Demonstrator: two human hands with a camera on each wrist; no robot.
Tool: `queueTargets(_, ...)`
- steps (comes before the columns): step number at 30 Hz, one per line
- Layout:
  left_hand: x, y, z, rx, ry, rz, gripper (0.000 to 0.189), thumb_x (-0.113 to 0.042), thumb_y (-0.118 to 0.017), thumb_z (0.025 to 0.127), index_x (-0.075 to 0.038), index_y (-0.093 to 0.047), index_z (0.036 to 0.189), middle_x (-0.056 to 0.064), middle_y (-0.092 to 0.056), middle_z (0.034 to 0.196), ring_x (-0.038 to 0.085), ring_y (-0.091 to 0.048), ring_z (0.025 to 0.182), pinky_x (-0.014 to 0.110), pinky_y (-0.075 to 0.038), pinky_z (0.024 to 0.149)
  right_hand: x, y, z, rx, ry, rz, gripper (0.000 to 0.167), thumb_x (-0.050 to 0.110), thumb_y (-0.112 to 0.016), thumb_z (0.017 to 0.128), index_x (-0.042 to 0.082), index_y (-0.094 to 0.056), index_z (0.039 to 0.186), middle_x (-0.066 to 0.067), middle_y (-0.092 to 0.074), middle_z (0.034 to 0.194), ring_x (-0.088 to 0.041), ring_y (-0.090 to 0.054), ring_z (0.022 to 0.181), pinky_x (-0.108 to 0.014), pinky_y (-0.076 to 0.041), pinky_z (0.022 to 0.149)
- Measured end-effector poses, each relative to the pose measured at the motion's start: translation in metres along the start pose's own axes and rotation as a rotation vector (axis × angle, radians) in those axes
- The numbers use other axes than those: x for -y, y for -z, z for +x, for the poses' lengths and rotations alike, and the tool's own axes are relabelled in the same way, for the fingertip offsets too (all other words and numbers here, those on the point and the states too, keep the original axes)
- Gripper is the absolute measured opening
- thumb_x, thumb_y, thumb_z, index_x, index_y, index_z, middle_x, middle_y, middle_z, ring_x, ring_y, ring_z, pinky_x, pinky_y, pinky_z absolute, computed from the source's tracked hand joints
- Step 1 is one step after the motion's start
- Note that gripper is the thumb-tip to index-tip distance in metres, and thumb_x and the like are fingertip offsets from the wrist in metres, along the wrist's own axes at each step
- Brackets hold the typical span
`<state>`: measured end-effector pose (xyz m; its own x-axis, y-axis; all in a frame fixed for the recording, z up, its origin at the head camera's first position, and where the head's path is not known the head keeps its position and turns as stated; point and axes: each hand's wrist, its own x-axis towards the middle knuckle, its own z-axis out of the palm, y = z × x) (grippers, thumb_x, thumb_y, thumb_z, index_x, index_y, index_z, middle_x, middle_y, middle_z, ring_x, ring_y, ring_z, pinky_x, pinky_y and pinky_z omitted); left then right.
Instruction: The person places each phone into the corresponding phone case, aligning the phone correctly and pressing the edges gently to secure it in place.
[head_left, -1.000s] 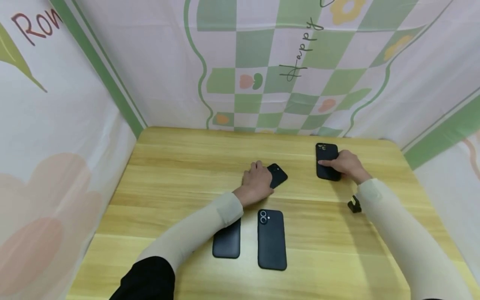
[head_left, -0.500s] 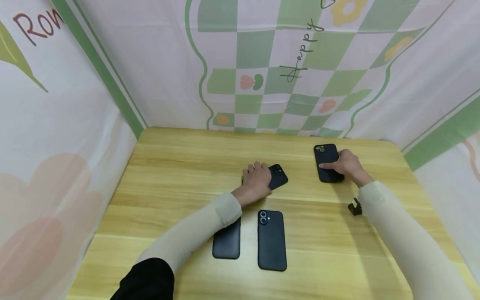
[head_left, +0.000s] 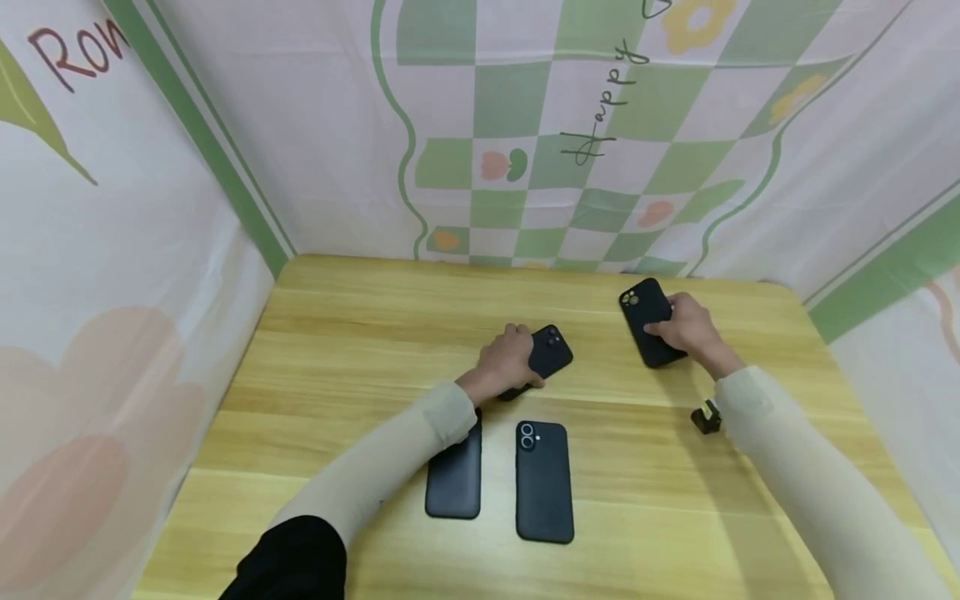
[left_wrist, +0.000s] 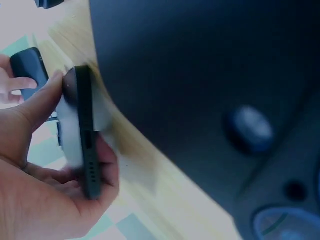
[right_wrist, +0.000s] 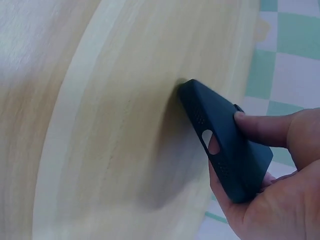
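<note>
My left hand (head_left: 506, 358) grips a black phone (head_left: 551, 352) with lenses in its corner, low over the middle of the table. In the left wrist view the thumb lies on one face of that phone (left_wrist: 86, 130) and fingers curl behind it; its end edge with port and small holes faces the camera. At the back right, my right hand (head_left: 692, 327) holds a black phone case (head_left: 643, 315). The right wrist view has the thumb on the back of this case (right_wrist: 242, 145), tilted over the tabletop, with a finger visible through its oval end cutout.
A black phone-shaped piece with two ringed lenses (head_left: 544, 487) lies near the front middle. To its left is another dark one (head_left: 453, 479), partly hidden by the left sleeve. A small black object (head_left: 707, 417) sits beside the right cuff. Printed cloth (head_left: 337, 167) hangs behind the table.
The left hand has tilted the phone up, and more of its lower end shows. The right hand has turned the case so that its lens end swings left.
</note>
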<state>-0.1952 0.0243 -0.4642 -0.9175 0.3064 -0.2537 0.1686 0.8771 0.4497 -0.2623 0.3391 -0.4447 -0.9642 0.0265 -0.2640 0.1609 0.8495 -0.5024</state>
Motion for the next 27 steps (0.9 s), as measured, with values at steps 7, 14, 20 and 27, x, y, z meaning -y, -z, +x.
queueTargets(7,0.001,0.002,0.001,-0.021,0.006,-0.098,0.072,-0.036,-0.088,0.089,-0.005,-0.049,0.141,0.012,-0.072,0.114,0.024,-0.07,0.087,0.038,-0.058,0.071,0.005,0.002,-0.005,0.011,0.03,-0.003,0.054,0.011,-0.069,0.098,-0.02,-0.046,0.135,-0.039,-0.059,0.119,-0.039,-0.068,0.093,-0.035,-0.06,0.072)
queueTargets(14,-0.001,0.006,0.002,-0.03,0.007,-0.169,0.053,-0.028,-0.076,0.101,-0.001,-0.048,0.137,0.014,-0.072,0.093,0.021,-0.061,0.065,0.029,-0.045,0.053,0.009,0.003,-0.01,0.034,0.061,-0.002,0.032,0.011,-0.071,0.097,-0.012,-0.056,0.113,-0.03,-0.064,0.106,-0.032,-0.068,0.083,-0.033,-0.057,0.067)
queueTargets(20,0.003,0.007,0.0,-0.033,0.023,-0.388,0.054,-0.025,-0.07,0.105,-0.002,-0.047,0.149,0.018,-0.072,0.12,0.028,-0.07,0.098,0.036,-0.058,0.078,0.008,0.006,-0.012,0.046,0.05,0.015,0.033,0.012,-0.069,0.098,-0.012,-0.056,0.115,-0.029,-0.062,0.109,-0.032,-0.066,0.086,-0.035,-0.056,0.069)
queueTargets(27,0.015,0.01,-0.003,0.002,0.148,-0.978,0.031,-0.014,-0.065,0.107,-0.004,-0.062,0.135,0.011,-0.071,0.113,0.025,-0.07,0.098,0.039,-0.061,0.086,0.007,0.009,-0.012,0.125,-0.003,0.12,0.07,0.011,-0.065,0.101,-0.015,-0.031,0.157,-0.044,-0.043,0.149,-0.05,-0.058,0.126,-0.047,-0.059,0.095)
